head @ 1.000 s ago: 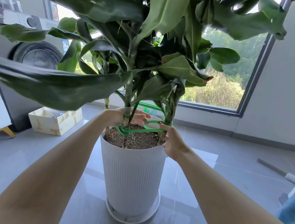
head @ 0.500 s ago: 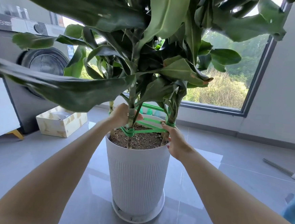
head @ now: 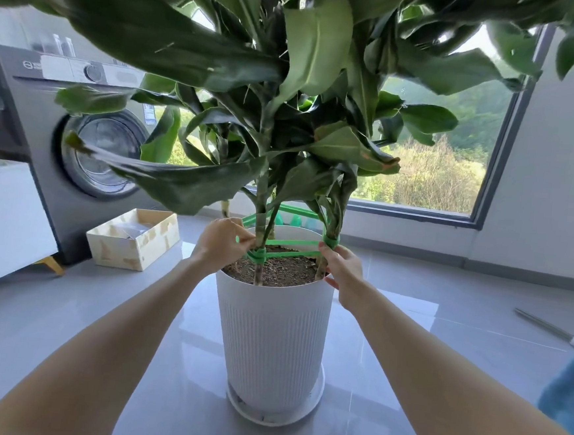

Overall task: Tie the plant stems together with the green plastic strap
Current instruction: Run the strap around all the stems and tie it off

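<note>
A tall leafy plant stands in a ribbed white pot (head: 274, 340) on a saucer. Its stems (head: 261, 212) rise from the soil. A green plastic strap (head: 292, 247) is wound around the left stem and the right stem, with two strands stretched between them and more looping behind. My left hand (head: 220, 244) is closed on the strap beside the left stem, pinching it. My right hand (head: 343, 273) rests at the pot's right rim, fingertips on the strap wrap at the right stem.
A grey washing machine (head: 61, 144) stands at the left with a white cabinet (head: 3, 226) in front of it. A pale wooden box (head: 132, 239) sits on the floor beside the pot. A large window (head: 437, 170) is behind; a metal rod (head: 548, 327) lies on the right floor.
My left hand has closed around the strap at the left stem. My right hand slid up to the strap wrap on the right stem. The view shifted slightly right.
</note>
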`<state>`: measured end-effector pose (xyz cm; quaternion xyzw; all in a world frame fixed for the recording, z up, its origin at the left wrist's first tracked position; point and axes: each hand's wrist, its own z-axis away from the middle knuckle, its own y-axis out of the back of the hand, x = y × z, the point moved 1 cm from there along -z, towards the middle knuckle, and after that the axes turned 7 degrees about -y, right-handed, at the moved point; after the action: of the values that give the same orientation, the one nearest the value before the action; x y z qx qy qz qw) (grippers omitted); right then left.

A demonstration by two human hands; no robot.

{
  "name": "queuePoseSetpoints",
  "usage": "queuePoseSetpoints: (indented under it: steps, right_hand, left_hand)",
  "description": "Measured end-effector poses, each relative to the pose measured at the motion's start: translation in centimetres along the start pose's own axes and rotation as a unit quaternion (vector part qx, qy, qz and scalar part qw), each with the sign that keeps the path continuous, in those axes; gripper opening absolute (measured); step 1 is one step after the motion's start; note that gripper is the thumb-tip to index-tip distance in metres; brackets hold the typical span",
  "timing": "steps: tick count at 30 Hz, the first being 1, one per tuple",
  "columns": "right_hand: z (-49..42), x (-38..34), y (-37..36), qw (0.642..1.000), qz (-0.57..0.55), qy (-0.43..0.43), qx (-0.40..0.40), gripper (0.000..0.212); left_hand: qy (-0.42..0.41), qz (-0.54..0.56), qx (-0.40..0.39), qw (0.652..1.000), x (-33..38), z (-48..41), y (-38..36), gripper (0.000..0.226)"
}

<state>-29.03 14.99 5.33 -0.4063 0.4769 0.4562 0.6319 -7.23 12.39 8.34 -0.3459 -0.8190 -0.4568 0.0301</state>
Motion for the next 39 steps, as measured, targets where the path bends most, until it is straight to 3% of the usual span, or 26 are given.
queuePoseSetpoints:
  steps: [15,24,34,39]
  right_hand:
    - [-0.9,0.3,0.9,1.0,0.003,-0.006,0.001,0.04]
    - [-0.9,-0.1,0.8,1.0,0.0,-0.019,-0.012,0.036]
    - [-0.6,0.0,0.3,1.0,-0.016,-0.021,-0.01,0.036]
    - [0.0,-0.1,0.2,1.0,-0.011,-0.026,-0.011,0.036]
  left_hand:
    - [-0.017,-0.099,0.079,0.992,0.4,2.4,1.0,0.015]
    - [-0.011,-0.08,0.08,0.994,1.4,3.0,0.8,0.011]
    - [-0.065,-0.085,0.016,0.994,3.0,3.9,1.4,0.012]
    - [-0.04,-0.063,-0.038,0.997,4.0,4.2,1.5,0.019]
